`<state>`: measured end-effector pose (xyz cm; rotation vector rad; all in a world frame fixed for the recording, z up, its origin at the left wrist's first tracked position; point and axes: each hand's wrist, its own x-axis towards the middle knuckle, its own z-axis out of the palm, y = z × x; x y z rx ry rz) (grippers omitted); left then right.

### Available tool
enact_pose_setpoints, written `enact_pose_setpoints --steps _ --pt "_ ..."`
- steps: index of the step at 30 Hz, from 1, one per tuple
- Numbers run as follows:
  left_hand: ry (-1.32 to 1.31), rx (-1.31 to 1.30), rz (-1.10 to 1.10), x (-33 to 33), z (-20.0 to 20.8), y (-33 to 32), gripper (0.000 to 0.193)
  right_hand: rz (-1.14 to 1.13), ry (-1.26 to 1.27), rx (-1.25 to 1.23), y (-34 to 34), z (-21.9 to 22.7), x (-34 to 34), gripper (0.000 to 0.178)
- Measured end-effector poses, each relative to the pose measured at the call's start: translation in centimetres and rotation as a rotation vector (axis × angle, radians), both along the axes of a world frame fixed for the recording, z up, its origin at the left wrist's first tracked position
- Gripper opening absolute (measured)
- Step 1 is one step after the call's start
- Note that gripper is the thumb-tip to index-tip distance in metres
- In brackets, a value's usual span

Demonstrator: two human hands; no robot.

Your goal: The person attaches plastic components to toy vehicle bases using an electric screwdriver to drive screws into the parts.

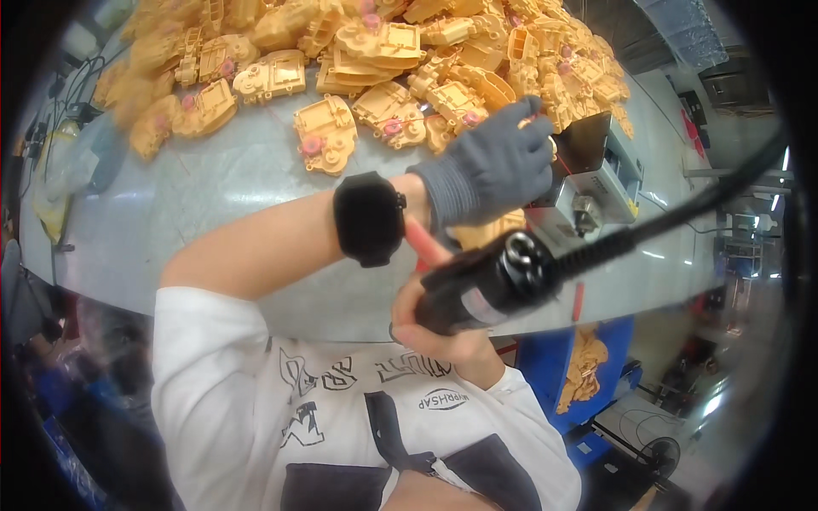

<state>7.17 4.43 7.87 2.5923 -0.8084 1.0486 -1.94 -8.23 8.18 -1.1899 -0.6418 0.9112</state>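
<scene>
My left hand (496,166), in a grey knit glove with a black watch (369,219) on the wrist, reaches across the table beside a grey box-shaped device (596,183). Its fingers are curled, and what they hold, if anything, is hidden. Bare, my right hand (434,336) is wrapped round a black electric screwdriver (477,289) with a thick black cord (682,217) running off to the upper right. Partly hidden behind the glove and the screwdriver, a yellow plastic housing (490,228) lies on the table.
A large heap of yellow plastic housings (379,43), several with pink round parts, covers the far side of the grey table (230,183). One housing (325,134) lies at the heap's near edge. Below the table at right stands a blue bin (612,358) with yellow pieces.
</scene>
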Motion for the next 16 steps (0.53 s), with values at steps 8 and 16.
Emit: enact_pose_setpoints --steps 8,16 --pt "-0.005 0.047 0.121 -0.6 -1.1 1.0 0.009 -0.005 -0.051 -0.088 0.0 2.2 0.0 0.078" --pt "0.000 -0.048 0.023 -0.3 -3.4 0.4 0.028 -0.030 -0.109 -0.163 0.4 1.5 -0.1 0.061"
